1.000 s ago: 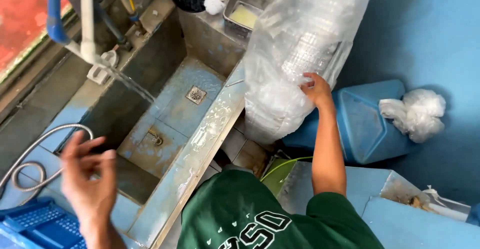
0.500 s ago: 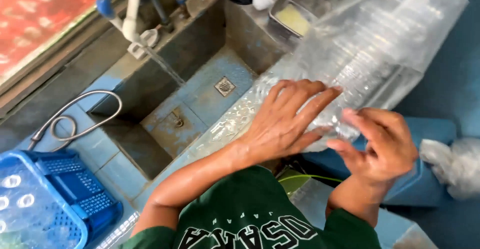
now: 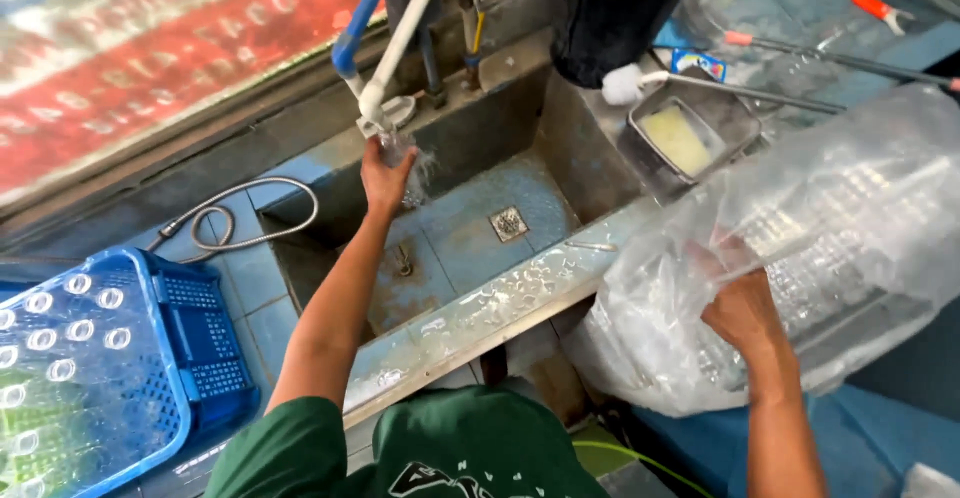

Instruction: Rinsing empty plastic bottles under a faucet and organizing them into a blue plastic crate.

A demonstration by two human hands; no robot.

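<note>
Under tap (image 3: 385,113) – L hand (image 3: 385,173) grips clear cup (image 3: 398,148); R hand (image 3: 742,308) clutches bag (image 3: 830,248).

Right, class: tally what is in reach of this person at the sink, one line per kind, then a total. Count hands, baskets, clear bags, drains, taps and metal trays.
Hands: 2, left hand and right hand
Blue basket: 1
Clear plastic bag: 1
Floor drain: 1
Tap: 1
Metal tray: 1
Total: 7
</note>
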